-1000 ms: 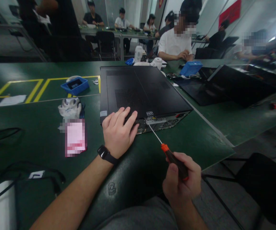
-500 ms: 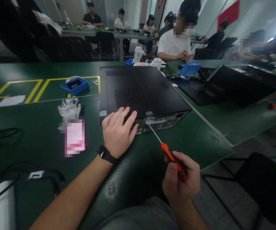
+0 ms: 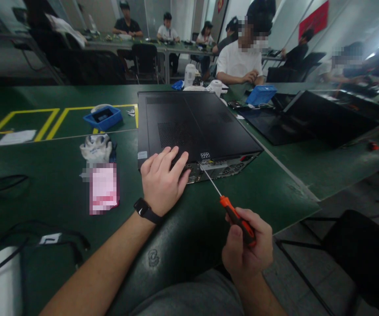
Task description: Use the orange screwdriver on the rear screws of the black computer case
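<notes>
A black computer case (image 3: 196,123) lies flat on the green table, its rear panel towards me. My left hand (image 3: 163,180) rests on the near left edge of the case, fingers spread over the top cover. In my right hand (image 3: 248,245) is an orange and black screwdriver (image 3: 237,219), gripped by its handle. The shaft slants up and left, and its tip meets the upper edge of the rear panel. Whatever sits under the tip is too small to make out.
Left of the case are grey-white gloves (image 3: 96,149), a pink-edged blurred item (image 3: 104,188) and a blue tray (image 3: 103,117). Black cables (image 3: 60,235) lie at the lower left. Dark panels (image 3: 334,116) stand at the right. Across the table sits a person in white (image 3: 240,61).
The screwdriver handle has turned a little in my right hand, showing more of its black side. My left hand and the case have stayed in place.
</notes>
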Motion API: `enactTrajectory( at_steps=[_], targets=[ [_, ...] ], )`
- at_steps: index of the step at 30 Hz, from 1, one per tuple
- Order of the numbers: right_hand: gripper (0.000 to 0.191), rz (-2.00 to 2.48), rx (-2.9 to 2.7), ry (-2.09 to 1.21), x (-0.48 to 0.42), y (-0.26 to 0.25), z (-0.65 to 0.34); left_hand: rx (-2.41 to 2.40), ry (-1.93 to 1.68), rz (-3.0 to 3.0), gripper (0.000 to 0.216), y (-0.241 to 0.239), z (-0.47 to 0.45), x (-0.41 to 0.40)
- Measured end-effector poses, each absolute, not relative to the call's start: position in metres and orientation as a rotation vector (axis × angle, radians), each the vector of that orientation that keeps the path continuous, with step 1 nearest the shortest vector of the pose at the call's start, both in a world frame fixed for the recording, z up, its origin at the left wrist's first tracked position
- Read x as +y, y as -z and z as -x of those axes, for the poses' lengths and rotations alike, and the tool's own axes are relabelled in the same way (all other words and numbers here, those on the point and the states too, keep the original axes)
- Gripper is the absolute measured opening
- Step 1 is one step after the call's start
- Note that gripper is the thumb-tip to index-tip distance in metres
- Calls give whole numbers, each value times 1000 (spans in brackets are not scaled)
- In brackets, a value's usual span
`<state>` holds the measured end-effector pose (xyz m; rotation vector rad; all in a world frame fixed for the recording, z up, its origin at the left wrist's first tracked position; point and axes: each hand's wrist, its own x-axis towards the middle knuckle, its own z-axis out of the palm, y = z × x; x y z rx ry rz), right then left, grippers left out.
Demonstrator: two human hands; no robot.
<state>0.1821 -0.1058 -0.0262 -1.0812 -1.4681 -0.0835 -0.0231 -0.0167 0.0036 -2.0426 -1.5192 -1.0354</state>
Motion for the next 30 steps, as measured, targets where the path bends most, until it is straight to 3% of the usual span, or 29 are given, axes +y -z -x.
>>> enactTrajectory(
  at_steps=[11, 21, 27, 30],
  targets=[
    [25, 1178, -1447, 185, -108, 29, -184, -1530, 1062, 2061, 43, -3, 24, -16],
    [32, 1053, -1502, 121, -105, 22, -182, -1511, 1033, 2028, 40, -3, 23, -16],
    [22, 1240, -1431, 137, -113, 33, -184, -1514, 1038, 2037, 41, -3, 23, -17],
    [29, 1210, -1426, 94, -113, 32, -184, -1528, 1038, 2045, 41, -3, 23, -17]
  ],
)
